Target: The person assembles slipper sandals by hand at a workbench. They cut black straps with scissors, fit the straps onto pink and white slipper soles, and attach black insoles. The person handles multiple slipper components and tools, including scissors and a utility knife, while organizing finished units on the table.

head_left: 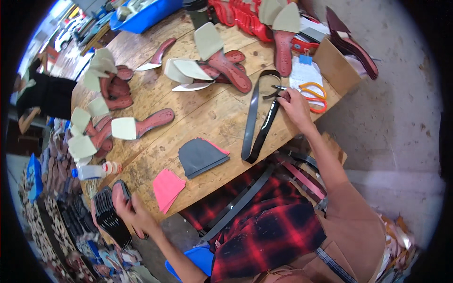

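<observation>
My left hand (138, 216), slightly blurred, grips a reddish-brown insole (121, 192) at the table's near left edge. Right beside it stands a row of black, sole-shaped pieces (107, 212). Over on the right, the curled fingers of my right hand (296, 109) close on the middle of a pair of scissors with orange handles (317, 104). The dark blades poke out to the left of my fingers, over a looped black strip (250, 123). Between my hands lie a stack of dark grey cut pieces (202, 158) and several pink pieces (168, 187).
Reddish insoles with cream front pads (150, 125) lie in groups across the wooden table (207, 108). Red strappy pieces (243, 21), a blue tub (144, 16) and a cardboard piece (336, 66) line the far side. A white bottle (89, 172) lies at the left edge.
</observation>
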A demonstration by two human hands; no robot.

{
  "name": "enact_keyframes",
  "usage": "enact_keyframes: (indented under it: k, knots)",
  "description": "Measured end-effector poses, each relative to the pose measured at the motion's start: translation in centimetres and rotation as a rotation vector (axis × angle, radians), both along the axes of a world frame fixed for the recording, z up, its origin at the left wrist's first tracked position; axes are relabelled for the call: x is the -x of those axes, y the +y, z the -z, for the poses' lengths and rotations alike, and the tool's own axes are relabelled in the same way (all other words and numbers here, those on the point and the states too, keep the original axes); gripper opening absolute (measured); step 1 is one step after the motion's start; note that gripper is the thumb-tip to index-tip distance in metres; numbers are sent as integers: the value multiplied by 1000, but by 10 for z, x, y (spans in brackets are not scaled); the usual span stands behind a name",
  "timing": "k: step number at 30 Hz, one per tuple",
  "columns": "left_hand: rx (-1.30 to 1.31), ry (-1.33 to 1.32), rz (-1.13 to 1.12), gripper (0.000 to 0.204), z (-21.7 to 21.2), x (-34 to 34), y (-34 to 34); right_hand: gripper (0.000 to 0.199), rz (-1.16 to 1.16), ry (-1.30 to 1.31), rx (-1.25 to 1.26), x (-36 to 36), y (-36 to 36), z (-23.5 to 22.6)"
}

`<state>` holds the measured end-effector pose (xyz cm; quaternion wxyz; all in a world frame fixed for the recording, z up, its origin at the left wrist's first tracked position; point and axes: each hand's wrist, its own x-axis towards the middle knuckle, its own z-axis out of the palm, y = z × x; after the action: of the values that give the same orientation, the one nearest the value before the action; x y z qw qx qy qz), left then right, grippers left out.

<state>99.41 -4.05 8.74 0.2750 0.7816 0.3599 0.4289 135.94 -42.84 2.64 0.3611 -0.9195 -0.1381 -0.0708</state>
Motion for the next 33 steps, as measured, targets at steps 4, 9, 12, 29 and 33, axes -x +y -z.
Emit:
enact_keyframes:
  k: [4, 9, 12, 29, 33]
  knots:
    - [-8, 62, 329, 59, -32, -104, -57, 10, 29, 92, -461, 12, -11, -7]
    - [220, -221, -150, 67, 12, -171, 53, 14, 70, 320, -1090, 43, -60, -85]
    - [626, -288, -150, 55, 40, -180, 121, 13, -99, 253, -1133, 60, -62, -108]
    - [1158, -795, 491, 25, -26, -104, -155, 12, -541, 1165, -1183, 168, 124, -111]
    - [1089, -764, 471, 25, -19, -92, -167, 11, -413, 1295, -1319, 185, 127, -91]
